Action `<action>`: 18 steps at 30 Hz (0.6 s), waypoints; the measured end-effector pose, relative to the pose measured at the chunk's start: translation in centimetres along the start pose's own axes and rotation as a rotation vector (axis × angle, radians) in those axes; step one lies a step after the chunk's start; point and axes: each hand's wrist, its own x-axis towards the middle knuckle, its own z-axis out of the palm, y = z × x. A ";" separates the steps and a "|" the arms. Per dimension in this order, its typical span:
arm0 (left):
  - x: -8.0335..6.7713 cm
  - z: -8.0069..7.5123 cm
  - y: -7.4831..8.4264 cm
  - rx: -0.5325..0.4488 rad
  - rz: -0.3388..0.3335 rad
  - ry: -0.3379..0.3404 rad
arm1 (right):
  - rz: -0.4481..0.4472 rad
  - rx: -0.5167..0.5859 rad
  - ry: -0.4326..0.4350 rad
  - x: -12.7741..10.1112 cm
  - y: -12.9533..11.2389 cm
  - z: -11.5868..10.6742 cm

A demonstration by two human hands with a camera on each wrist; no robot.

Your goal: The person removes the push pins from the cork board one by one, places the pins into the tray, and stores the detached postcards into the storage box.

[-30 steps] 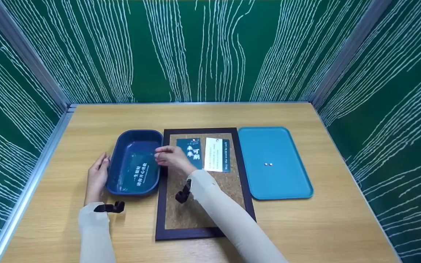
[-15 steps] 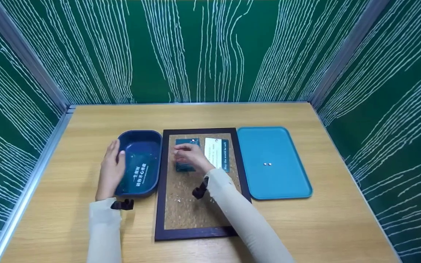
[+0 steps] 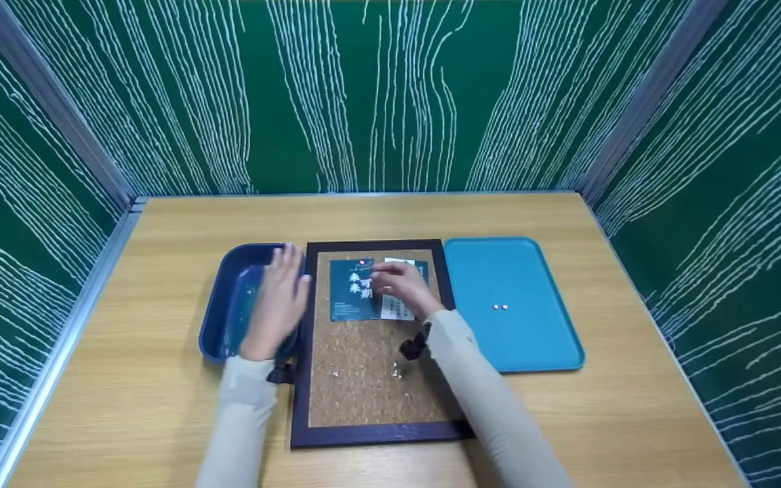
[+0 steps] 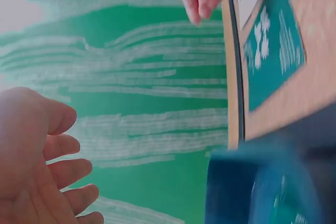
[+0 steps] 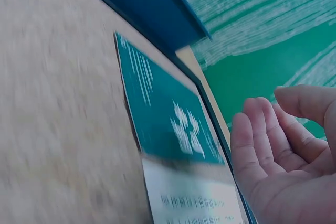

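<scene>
My left hand point(image 3: 277, 301) passes over the right side of the dark blue bin point(image 3: 209, 332), fingers extended and apart from one another in the left wrist view. A green card in the bin is mostly hidden by it. Over the cork board point(image 3: 356, 393) hovers my right hand point(image 3: 404, 286), its fingers loosely bent; the right wrist view shows nothing between thumb and fingers. Beneath and beside it lie a dark green card point(image 3: 344, 295) with white characters and a white-and-green card point(image 3: 397, 310), partly covered. A small reddish pin point(image 3: 362, 262) sits at the green card's top.
Right of the board lies a turquoise tray point(image 3: 519, 271) with two small shiny pieces point(image 3: 499, 307) on it. Small clear bits point(image 3: 397, 370) show on the lower cork. A dark frame point(image 3: 301, 407) borders the board. Green patterned walls point(image 3: 390, 95) surround the table.
My right hand has moved right from the bin's edge, across the green card, to the white-and-green card. My left hand has left the bin's left side and swung right over it.
</scene>
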 end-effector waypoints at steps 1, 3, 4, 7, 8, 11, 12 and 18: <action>0.1 0.6 0.3 0.002 0.005 -0.016 | 0.009 -0.003 0.017 0.0 0.0 -0.5; 0.3 1.7 1.0 0.011 0.021 -0.045 | 0.020 0.000 0.049 0.2 0.0 -1.3; 0.4 2.3 1.3 0.010 0.030 -0.058 | 0.020 -0.003 0.063 0.3 0.1 -1.8; 0.8 3.9 2.3 0.012 0.048 -0.113 | 0.012 -0.019 0.093 0.6 0.2 -3.0; 0.9 4.4 2.6 0.016 0.058 -0.123 | 0.009 -0.026 0.103 0.6 0.3 -3.4; 1.3 6.1 3.4 0.028 0.085 -0.166 | 0.016 -0.042 0.128 0.8 0.6 -4.6; 1.5 6.7 3.7 0.033 0.092 -0.179 | 0.020 -0.041 0.135 0.9 0.6 -5.0; 2.0 9.5 5.1 0.046 0.125 -0.244 | 0.058 -0.006 0.167 1.6 1.2 -6.5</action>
